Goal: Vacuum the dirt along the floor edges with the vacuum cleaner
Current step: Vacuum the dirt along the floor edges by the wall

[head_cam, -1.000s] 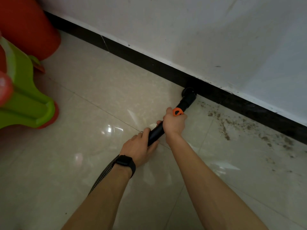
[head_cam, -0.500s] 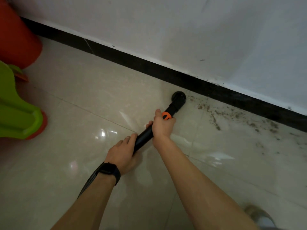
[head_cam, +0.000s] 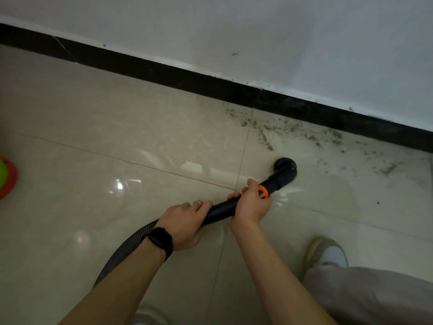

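Right grip: closed round the black tube, fingers wrapped over it just behind the orange collar.
Left grip: closed round the same tube further back, near where the ribbed hose joins; ring on one finger, black watch on the wrist.
Hose: runs back under the left forearm and out of view; the vacuum cleaner's body is not in view.
Nozzle: elbow end of the tube, mouth turned down at the floor; contact with the tile cannot be told. It sits apart from the skirting, just short of the nearest dirt.
Dirt: brown crumbs and dust, thickest beside the skirting, thinning out to the right.
Step in hand: judged as mid-task, nozzle placed at the near edge of the dirty patch, most of which is not yet lifted.
Next move: likely calls for pushing the nozzle forward to the skirting, then along it to the right, mouth kept low.
Floor: glossy pale tiles with thin joints and light reflections.
Room: white scuffed wall above the black skirting; a shoe and trouser leg at lower right; a green and red object at the left edge.
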Demonstrator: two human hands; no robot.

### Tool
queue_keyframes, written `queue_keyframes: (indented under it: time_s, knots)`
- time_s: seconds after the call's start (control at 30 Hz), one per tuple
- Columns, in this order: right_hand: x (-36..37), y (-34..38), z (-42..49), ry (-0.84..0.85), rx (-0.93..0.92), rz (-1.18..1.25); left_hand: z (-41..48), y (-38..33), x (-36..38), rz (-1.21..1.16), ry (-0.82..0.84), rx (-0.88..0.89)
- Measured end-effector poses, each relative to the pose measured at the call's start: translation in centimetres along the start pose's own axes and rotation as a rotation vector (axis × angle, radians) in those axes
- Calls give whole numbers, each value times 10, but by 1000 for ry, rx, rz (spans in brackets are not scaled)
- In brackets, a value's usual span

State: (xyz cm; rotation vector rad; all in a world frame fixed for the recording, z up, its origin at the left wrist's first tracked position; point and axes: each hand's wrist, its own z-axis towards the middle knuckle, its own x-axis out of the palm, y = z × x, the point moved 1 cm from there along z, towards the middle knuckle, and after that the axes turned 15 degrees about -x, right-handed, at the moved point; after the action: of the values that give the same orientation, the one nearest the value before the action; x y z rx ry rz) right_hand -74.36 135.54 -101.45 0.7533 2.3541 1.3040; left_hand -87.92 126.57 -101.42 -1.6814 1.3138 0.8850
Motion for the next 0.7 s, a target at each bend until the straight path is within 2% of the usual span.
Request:
queue_keyframes:
  time_s: [0.17, 0.7]
  knots:
    - [1, 7, 10, 40, 15, -3, 6, -11, 3, 2, -5, -63]
    - [35, -12, -16, 181, 65, -25, -13, 26, -3, -51, -13, -180]
